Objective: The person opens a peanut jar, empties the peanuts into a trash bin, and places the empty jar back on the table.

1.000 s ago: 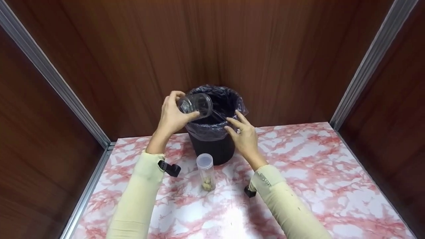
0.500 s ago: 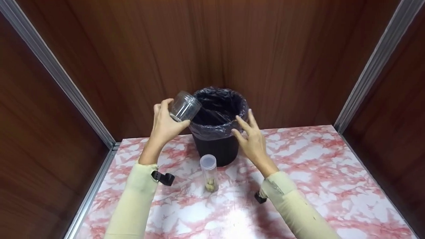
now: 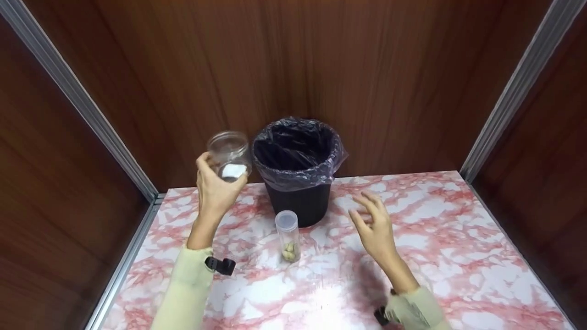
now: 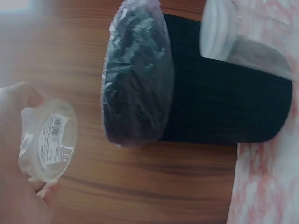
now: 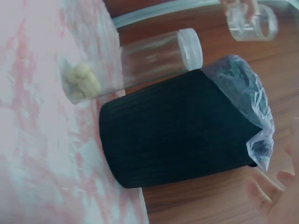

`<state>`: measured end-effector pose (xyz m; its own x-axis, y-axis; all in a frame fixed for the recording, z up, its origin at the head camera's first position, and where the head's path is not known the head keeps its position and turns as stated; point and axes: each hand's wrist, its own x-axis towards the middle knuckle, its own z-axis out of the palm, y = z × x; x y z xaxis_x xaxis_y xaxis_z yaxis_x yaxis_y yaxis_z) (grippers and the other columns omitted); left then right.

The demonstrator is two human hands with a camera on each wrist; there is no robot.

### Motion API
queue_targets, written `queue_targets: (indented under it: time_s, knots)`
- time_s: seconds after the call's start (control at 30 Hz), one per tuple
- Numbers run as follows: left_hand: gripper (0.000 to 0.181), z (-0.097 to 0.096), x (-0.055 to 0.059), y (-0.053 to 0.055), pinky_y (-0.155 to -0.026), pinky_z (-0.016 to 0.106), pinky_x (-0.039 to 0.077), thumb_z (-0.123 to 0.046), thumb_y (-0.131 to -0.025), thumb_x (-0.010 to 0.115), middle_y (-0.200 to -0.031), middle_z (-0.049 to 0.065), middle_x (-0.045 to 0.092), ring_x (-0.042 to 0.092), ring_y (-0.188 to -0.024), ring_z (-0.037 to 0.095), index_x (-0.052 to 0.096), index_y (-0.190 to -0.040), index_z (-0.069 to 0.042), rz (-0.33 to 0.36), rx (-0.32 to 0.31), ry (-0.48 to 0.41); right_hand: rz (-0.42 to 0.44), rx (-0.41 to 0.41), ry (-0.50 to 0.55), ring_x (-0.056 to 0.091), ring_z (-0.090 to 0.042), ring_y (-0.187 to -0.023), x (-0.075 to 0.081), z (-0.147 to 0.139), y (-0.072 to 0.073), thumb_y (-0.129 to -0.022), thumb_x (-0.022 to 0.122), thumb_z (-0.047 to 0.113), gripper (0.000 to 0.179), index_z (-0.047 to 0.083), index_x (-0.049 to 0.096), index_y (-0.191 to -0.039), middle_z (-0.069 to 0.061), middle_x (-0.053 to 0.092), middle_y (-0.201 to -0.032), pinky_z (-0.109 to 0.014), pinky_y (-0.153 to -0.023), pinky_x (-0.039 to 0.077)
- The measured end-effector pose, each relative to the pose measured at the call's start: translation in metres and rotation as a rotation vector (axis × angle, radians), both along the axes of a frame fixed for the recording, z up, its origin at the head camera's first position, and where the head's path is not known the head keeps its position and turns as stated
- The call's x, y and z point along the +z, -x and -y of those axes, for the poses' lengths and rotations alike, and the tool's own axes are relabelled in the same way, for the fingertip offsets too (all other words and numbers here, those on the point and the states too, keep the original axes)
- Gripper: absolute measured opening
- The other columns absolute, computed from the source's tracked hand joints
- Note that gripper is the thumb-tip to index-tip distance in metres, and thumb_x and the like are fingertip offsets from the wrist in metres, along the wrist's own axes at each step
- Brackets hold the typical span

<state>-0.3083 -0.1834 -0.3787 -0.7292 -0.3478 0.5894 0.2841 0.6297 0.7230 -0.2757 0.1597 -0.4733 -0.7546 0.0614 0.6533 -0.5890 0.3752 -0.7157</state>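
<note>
My left hand (image 3: 219,190) grips a clear jar (image 3: 229,151), held upright in the air to the left of the bin. A white label with a barcode (image 4: 55,140) shows on the jar's base in the left wrist view. The black bin (image 3: 300,201), lined with a dark plastic bag (image 3: 293,178) folded over its rim, stands against the back wall. My right hand (image 3: 376,227) is held over the table right of the bin, fingers spread and loosely bent, holding nothing.
In front of the bin stands a tall clear tube (image 3: 289,236) with a whitish lid and several pale yellowish pieces at its bottom. Brown wood panels (image 3: 293,59) enclose the red-and-white marbled table (image 3: 440,256) at the back and both sides.
The jar has gone from tipped over the bin's mouth to upright left of it, in my left hand. My right hand has left the bag's rim and drawn back to the right.
</note>
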Motion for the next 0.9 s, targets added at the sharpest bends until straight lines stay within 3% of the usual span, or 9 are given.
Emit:
queue_targets:
  time_s: [0.13, 0.23, 0.33, 0.57, 0.73, 0.9]
  knots:
    - [0.096, 0.007, -0.020, -0.006, -0.095, 0.045, 0.045, -0.027, -0.060, 0.089, -0.125, 0.018, 0.054, 0.054, -0.112, 0.032, 0.037, -0.139, -0.008, 0.007, 0.050, 0.021, 0.082, 0.009, -0.010, 0.064, -0.028, -0.087, 0.005, 0.003, -0.031, -0.090, 0.066, -0.002, 0.028, -0.002, 0.066, -0.118, -0.022, 0.055, -0.127, -0.031, -0.066, 0.056]
    - [0.092, 0.011, -0.036, -0.008, -0.096, 0.046, 0.044, -0.025, -0.060, 0.089, -0.125, 0.019, 0.054, 0.053, -0.114, 0.034, 0.040, -0.136, -0.005, 0.027, 0.055, 0.028, 0.144, 0.013, -0.033, 0.063, -0.028, -0.088, 0.009, 0.004, -0.053, -0.092, 0.063, -0.002, 0.026, -0.002, 0.065, -0.118, -0.021, 0.057, -0.125, -0.030, -0.068, 0.055]
    - [0.091, 0.013, -0.055, -0.011, -0.097, 0.047, 0.043, -0.023, -0.060, 0.089, -0.123, 0.021, 0.054, 0.052, -0.114, 0.036, 0.041, -0.134, -0.002, 0.063, 0.049, 0.013, 0.168, 0.020, -0.037, 0.064, -0.027, -0.086, 0.002, 0.004, -0.066, -0.091, 0.063, -0.003, 0.026, -0.002, 0.066, -0.117, -0.021, 0.058, -0.123, -0.031, -0.068, 0.055]
    - [0.093, 0.010, -0.104, -0.014, -0.098, 0.050, 0.043, -0.022, -0.060, 0.089, -0.122, 0.025, 0.055, 0.053, -0.114, 0.040, 0.040, -0.136, 0.001, 0.181, 0.042, 0.006, 0.207, 0.040, -0.023, 0.065, -0.025, -0.081, -0.023, 0.004, -0.086, -0.089, 0.065, -0.004, 0.022, -0.002, 0.067, -0.112, -0.019, 0.060, -0.118, -0.030, -0.064, 0.056]
    - [0.096, 0.002, -0.135, -0.017, -0.100, 0.048, 0.042, -0.019, -0.058, 0.091, -0.124, 0.026, 0.054, 0.052, -0.115, 0.040, 0.041, -0.135, 0.007, 0.191, 0.026, 0.010, 0.263, 0.066, -0.026, 0.065, -0.026, -0.079, -0.023, 0.006, -0.100, -0.089, 0.065, -0.005, 0.020, -0.001, 0.067, -0.109, -0.018, 0.063, -0.111, -0.031, -0.062, 0.056]
    - [0.101, -0.004, -0.165, -0.019, -0.101, 0.048, 0.041, -0.018, -0.055, 0.094, -0.125, 0.026, 0.054, 0.052, -0.116, 0.041, 0.040, -0.137, 0.007, 0.206, 0.006, 0.013, 0.382, 0.090, -0.009, 0.065, -0.025, -0.081, -0.041, 0.004, -0.106, -0.092, 0.064, 0.001, 0.020, 0.003, 0.067, -0.111, -0.013, 0.064, -0.110, -0.031, -0.066, 0.055]
